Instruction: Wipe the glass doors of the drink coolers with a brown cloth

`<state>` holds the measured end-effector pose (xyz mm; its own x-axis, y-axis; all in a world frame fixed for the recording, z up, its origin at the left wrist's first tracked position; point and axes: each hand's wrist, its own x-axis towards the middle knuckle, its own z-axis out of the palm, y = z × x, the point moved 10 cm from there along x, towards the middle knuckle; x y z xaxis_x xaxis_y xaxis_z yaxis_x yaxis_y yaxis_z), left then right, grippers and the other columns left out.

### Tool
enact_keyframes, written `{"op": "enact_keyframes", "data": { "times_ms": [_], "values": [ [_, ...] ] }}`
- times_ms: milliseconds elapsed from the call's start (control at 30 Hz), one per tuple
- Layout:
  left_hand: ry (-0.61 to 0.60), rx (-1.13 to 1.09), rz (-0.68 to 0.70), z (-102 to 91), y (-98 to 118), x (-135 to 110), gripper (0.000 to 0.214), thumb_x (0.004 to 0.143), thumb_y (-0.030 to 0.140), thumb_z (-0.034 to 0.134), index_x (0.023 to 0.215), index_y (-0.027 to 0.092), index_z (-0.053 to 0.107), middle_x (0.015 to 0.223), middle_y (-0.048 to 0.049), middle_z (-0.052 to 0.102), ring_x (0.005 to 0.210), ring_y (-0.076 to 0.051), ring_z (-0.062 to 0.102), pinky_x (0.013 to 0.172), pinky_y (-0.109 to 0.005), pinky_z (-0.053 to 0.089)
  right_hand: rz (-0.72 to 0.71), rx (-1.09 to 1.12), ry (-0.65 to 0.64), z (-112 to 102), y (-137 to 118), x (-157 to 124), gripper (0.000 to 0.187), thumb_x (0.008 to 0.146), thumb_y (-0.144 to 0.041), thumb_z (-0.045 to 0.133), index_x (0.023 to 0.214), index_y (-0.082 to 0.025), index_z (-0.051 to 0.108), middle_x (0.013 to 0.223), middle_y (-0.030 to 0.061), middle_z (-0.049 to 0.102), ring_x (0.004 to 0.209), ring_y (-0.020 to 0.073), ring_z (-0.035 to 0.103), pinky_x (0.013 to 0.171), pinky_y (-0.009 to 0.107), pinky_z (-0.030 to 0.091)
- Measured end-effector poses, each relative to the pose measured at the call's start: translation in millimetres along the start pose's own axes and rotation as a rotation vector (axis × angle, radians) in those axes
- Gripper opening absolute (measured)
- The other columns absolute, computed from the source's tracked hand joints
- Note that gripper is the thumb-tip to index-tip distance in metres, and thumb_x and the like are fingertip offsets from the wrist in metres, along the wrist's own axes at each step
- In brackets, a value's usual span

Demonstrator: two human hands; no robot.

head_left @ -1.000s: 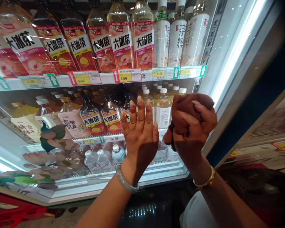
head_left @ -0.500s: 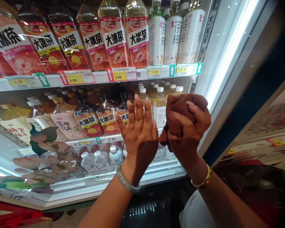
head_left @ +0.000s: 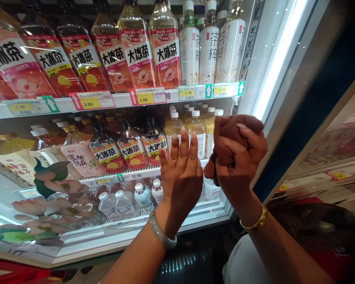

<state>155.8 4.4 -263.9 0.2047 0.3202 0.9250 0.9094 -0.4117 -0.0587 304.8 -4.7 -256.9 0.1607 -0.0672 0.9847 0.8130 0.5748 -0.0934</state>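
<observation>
My right hand [head_left: 239, 165] is closed around a bunched brown cloth [head_left: 235, 126], held up in front of the right side of a glass-fronted drinks fridge. Left of it, my left hand [head_left: 182, 173] is raised with its fingers stretched out and holds nothing. Its palm faces the glass door; I cannot tell whether it touches the pane. Behind the hands, bottles with pale yellow drink [head_left: 197, 128] stand on the middle shelf, partly covered by my fingers and the cloth.
Large tea bottles [head_left: 136, 51] line the upper shelf above price tags [head_left: 88, 101]. Small clear bottles [head_left: 124, 201] stand on the bottom shelf. A flower picture [head_left: 51, 181] shows on the glass at lower left. The door's dark frame [head_left: 284, 142] runs along the right.
My left hand has moved right and slightly down relative to the shelves. My right hand with the cloth has shifted a little to the right. The view has moved slightly.
</observation>
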Motion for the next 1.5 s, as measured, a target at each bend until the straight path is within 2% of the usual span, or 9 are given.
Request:
{"op": "enact_keyframes", "data": {
  "times_ms": [233,333,433,500,767,867,1033,1300,1500],
  "values": [
    [0.08,-0.015,0.003,-5.1,-2.9,3.5,0.077,0.104,0.022,0.047,0.17,0.019,0.008,0.173,-0.0099,0.009,0.164,-0.022,0.0,0.134,-0.05,-0.01,-0.124,0.045,-0.09,12.4,-29.8,-17.9,0.018,0.094,-0.029,0.066,0.113,-0.032,0.067,0.133,0.002,0.063,0.142,0.0313,0.05,0.117,0.059,0.048],
    [0.057,-0.035,-0.027,-6.6,-8.3,8.3,0.079,0.102,0.019,0.049,0.17,0.02,0.008,0.174,-0.0082,0.008,0.165,-0.023,-0.002,0.135,-0.049,-0.009,-0.141,0.017,-0.063,3.5,-9.7,-5.7,0.018,0.095,-0.031,0.064,0.112,-0.03,0.069,0.135,0.0025,0.062,0.139,0.0304,0.052,0.116,0.058,0.05],
    [0.04,-0.038,-0.03,-7.0,-7.9,9.8,0.081,0.1,0.017,0.049,0.17,0.02,0.007,0.175,-0.0078,0.007,0.164,-0.023,-0.004,0.134,-0.049,-0.01,-0.038,-0.028,0.02,-8.6,20.2,4.3,0.028,0.086,-0.026,0.069,0.114,-0.024,0.07,0.143,0.0069,0.056,0.136,0.0352,0.054,0.114,0.065,0.047],
    [0.047,-0.032,-0.007,-6.8,-3.6,8.4,0.081,0.1,0.017,0.048,0.17,0.019,0.007,0.174,-0.0073,0.006,0.165,-0.022,-0.003,0.134,-0.047,-0.012,-0.001,-0.038,0.036,-9.0,23.5,3.1,0.033,0.084,-0.022,0.068,0.117,-0.023,0.07,0.146,0.0088,0.054,0.137,0.0372,0.052,0.116,0.068,0.044],
    [0.047,-0.039,-0.007,-0.6,0.8,2.7,0.079,0.103,0.021,0.048,0.17,0.02,0.007,0.174,-0.0092,0.011,0.165,-0.023,0.0,0.134,-0.049,-0.011,-0.107,0.058,-0.078,12.1,-30.4,-16.4,0.018,0.094,-0.03,0.065,0.113,-0.03,0.068,0.134,0.0031,0.061,0.14,0.0325,0.051,0.115,0.057,0.049],
    [0.037,-0.042,0.001,-1.8,0.3,3.6,0.081,0.101,0.017,0.048,0.17,0.019,0.006,0.174,-0.0081,0.008,0.165,-0.022,-0.002,0.133,-0.05,-0.014,-0.126,0.033,-0.06,3.6,-8.0,-7.7,0.022,0.092,-0.027,0.065,0.113,-0.029,0.069,0.138,0.0034,0.059,0.139,0.0318,0.052,0.117,0.058,0.047],
    [0.045,-0.03,0.011,-5.2,-1.2,4.1,0.082,0.1,0.015,0.048,0.169,0.018,0.005,0.174,-0.0076,0.008,0.165,-0.022,-0.002,0.133,-0.048,-0.016,0.028,-0.019,0.008,-10.0,36.8,0.4,0.049,0.078,-0.021,0.07,0.126,-0.023,0.066,0.155,0.0099,0.043,0.145,0.039,0.045,0.119,0.066,0.041],
    [0.057,-0.016,0.003,-5.0,-3.8,2.7,0.075,0.105,0.025,0.045,0.17,0.018,0.009,0.175,-0.0087,0.01,0.165,-0.021,-0.001,0.133,-0.047,-0.015,-0.098,0.08,-0.092,14.9,-35.3,-23.5,0.023,0.093,-0.028,0.065,0.116,-0.028,0.067,0.137,0.0043,0.06,0.14,0.0319,0.051,0.118,0.057,0.047],
    [0.03,-0.04,0.022,-6.6,-1.7,3.3,0.077,0.102,0.016,0.046,0.17,0.019,0.009,0.175,-0.0066,0.009,0.165,-0.019,-0.005,0.132,-0.046,-0.016,-0.058,0.036,-0.025,3.5,-7.7,-5.6,0.023,0.095,-0.027,0.065,0.117,-0.028,0.069,0.142,0.005,0.056,0.142,0.0327,0.049,0.12,0.06,0.044]
  ]
}}
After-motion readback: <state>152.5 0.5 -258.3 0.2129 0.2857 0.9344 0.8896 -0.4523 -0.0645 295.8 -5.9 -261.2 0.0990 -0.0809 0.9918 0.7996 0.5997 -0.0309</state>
